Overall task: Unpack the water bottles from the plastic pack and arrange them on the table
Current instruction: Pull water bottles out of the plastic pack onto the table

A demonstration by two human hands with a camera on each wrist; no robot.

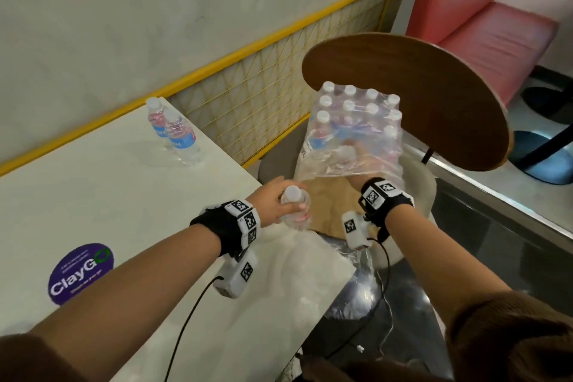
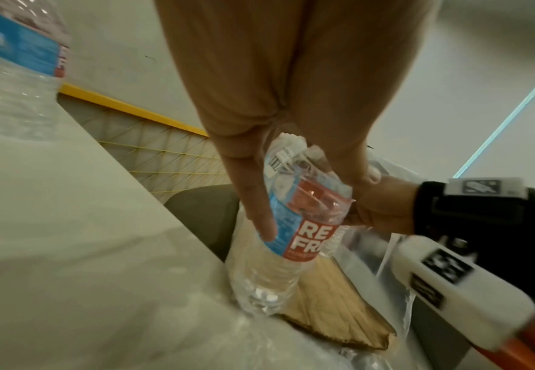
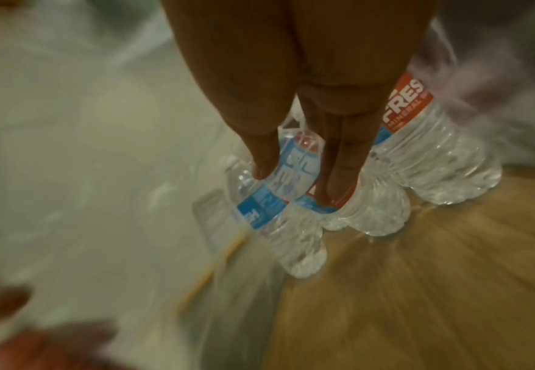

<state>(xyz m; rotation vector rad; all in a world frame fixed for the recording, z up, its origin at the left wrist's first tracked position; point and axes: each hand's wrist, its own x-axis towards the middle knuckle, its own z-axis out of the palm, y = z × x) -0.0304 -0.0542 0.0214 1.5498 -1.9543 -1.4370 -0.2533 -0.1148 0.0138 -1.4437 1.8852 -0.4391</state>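
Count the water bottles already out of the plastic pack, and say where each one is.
3: two water bottles stand at the white table's far edge; one bottle is held in the left hand. None seems hidden.

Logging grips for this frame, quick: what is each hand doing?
Left hand: grips a water bottle.
Right hand: inside the plastic pack, fingers on a bottle; grip unclear.
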